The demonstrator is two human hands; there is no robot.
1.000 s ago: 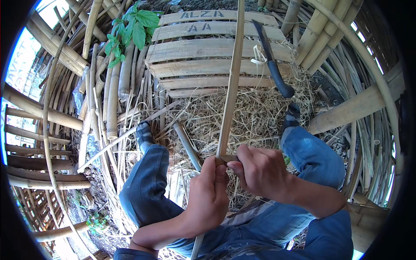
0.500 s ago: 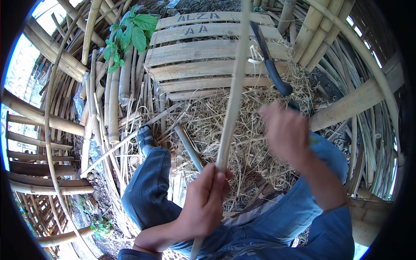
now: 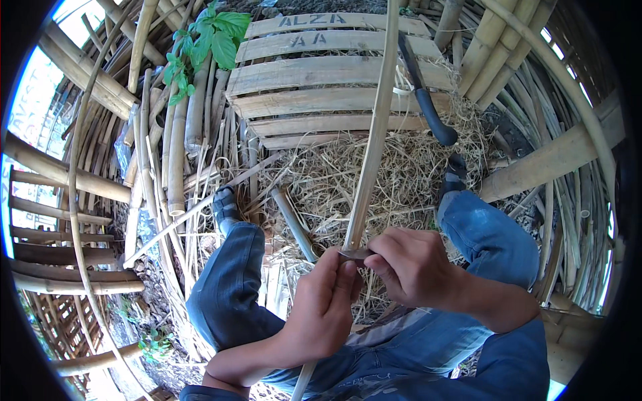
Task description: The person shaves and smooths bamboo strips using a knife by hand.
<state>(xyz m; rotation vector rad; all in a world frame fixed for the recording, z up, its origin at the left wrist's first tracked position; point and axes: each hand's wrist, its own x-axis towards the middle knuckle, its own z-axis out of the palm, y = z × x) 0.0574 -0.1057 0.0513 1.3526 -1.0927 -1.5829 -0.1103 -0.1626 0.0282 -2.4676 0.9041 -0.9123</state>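
The left hand [image 3: 324,307] was clamped around a long pale bamboo strip [image 3: 375,144], which slanted up between the spread legs and across the front of the slatted wooden crate [image 3: 294,107], its lower end showing below the wrist. The right hand [image 3: 416,266] pinched a small dark blade [image 3: 358,254] between thumb and fingers, the blade lying across the strip right beside the left fingertips. Curled shavings [image 3: 328,174] covered the ground beyond, and a black-handled machete [image 3: 433,117] rested on the crate, right of the strip.
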